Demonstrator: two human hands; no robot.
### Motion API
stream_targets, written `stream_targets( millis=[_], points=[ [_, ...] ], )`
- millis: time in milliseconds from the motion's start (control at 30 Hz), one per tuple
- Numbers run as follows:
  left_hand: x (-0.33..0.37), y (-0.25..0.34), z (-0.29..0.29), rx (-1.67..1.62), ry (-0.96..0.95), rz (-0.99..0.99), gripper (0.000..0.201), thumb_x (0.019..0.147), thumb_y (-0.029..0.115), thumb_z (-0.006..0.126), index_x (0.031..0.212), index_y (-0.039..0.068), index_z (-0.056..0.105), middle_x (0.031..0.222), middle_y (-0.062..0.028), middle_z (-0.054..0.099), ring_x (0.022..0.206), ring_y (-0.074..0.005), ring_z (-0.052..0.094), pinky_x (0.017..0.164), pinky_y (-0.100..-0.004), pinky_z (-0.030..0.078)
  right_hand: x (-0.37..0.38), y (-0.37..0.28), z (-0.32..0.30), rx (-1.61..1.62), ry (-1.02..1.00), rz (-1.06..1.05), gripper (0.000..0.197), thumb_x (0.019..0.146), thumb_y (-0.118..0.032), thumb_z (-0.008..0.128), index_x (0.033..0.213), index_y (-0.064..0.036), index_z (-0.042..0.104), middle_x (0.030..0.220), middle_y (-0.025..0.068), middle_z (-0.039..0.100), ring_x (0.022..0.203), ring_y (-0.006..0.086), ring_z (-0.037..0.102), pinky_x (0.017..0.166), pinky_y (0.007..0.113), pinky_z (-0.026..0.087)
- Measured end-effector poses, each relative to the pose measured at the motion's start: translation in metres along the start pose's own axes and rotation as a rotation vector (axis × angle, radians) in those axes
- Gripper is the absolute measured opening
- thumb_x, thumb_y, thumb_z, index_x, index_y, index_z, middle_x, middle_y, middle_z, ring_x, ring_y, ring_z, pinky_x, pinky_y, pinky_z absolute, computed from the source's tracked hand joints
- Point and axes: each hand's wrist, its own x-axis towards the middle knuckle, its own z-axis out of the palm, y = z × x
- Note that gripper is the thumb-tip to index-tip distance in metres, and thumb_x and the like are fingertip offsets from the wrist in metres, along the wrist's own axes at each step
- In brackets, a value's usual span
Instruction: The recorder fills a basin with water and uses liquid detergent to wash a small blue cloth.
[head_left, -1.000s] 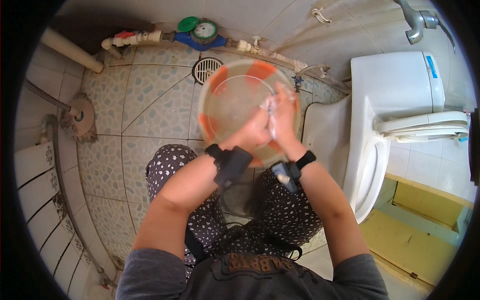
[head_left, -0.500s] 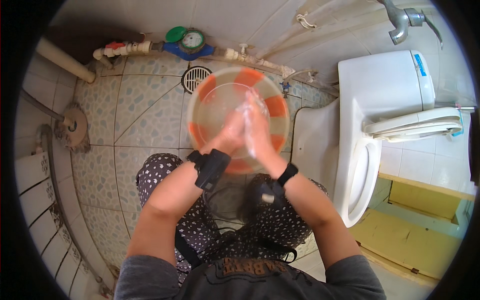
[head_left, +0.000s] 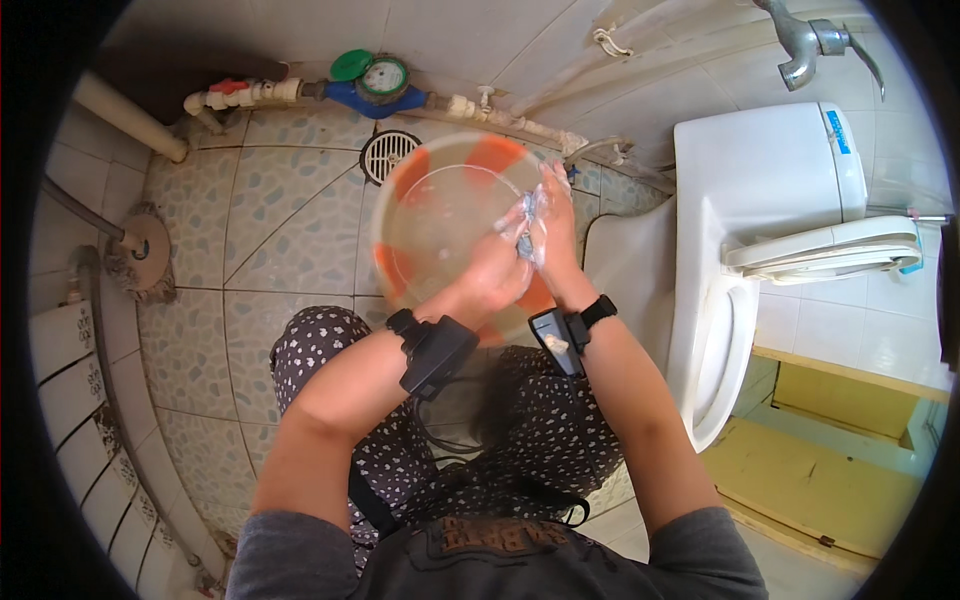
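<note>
Over the right side of an orange-and-cream basin (head_left: 487,160), my two soapy hands press together. Between the palms sits a small grey-blue, lathered thing, perhaps a piece of cloth (head_left: 526,243); its exact kind is unclear. My left hand (head_left: 497,268) closes on it from the left. My right hand (head_left: 557,228) lies along its other side, fingers long and close together, pointing away from me, with white foam on them. Inside the basin is cloudy liquid.
A white toilet (head_left: 770,160) stands close on the right, below a metal tap (head_left: 797,70). Beyond the basin are a floor drain (head_left: 388,157) and a water meter (head_left: 383,78) on a wall pipe. Black devices (head_left: 437,357) are strapped to my wrists.
Both hands have shifted right, toward the basin's right rim. The blurred rubbing shows sharper now, and the grey-blue thing between the palms has come into view. My right wrist has turned, exposing its device.
</note>
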Motion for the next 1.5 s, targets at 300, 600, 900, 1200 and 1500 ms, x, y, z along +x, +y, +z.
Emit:
stream_targets(
  millis=[300,600,900,1200,1500],
  points=[
    [-0.01,0.011,0.01,-0.016,0.085,-0.069,0.033,0.092,0.017,0.038,0.124,0.008,0.039,0.116,-0.0071,0.05,0.105,-0.0169,0.048,0.094,-0.0304,0.038,-0.019,-0.017,0.009,0.131,-0.02,-0.028,0.043,0.09,-0.023,0.033,0.125,0.0013,0.036,0.131,0.02,0.034,0.124,0.0332,0.027,0.103,0.04,0.019],
    [0.001,0.017,-0.004,0.126,-0.075,0.019,0.041,0.093,0.017,0.035,0.133,0.008,0.027,0.129,-0.0032,0.037,0.114,-0.0125,0.038,0.096,-0.0266,0.031,-0.028,-0.02,0.012,0.069,0.001,-0.149,0.044,0.092,-0.026,0.031,0.128,-0.0001,0.033,0.132,0.0205,0.032,0.125,0.0317,0.027,0.103,0.039,0.019],
    [0.011,0.006,-0.031,0.505,-0.179,0.242,0.035,0.091,0.013,0.041,0.126,0.008,0.035,0.122,-0.005,0.044,0.109,-0.0166,0.044,0.093,-0.0309,0.037,-0.006,-0.002,0.004,-0.226,-0.011,-0.184,0.044,0.091,-0.021,0.026,0.131,-0.0035,0.029,0.135,0.0194,0.027,0.127,0.0335,0.021,0.103,0.042,0.018],
    [-0.015,0.03,0.014,0.398,0.042,-0.031,0.018,0.088,0.009,0.041,0.105,0.007,0.047,0.095,-0.0021,0.052,0.083,-0.0116,0.051,0.067,-0.0258,0.043,-0.026,-0.017,-0.005,0.732,-0.327,0.191,0.06,0.089,-0.033,0.042,0.134,-0.0044,0.016,0.125,0.0123,0.034,0.115,0.0223,0.033,0.095,0.034,0.029],
    [-0.01,0.025,0.009,0.263,0.177,0.0,0.017,0.087,0.009,0.044,0.102,0.002,0.05,0.092,-0.0065,0.055,0.078,-0.015,0.055,0.065,-0.0281,0.048,-0.03,-0.017,0.0,0.366,-0.248,0.004,0.042,0.09,-0.031,0.039,0.12,-0.0022,0.034,0.116,0.0132,0.038,0.109,0.0234,0.037,0.095,0.033,0.027]
  ],
)
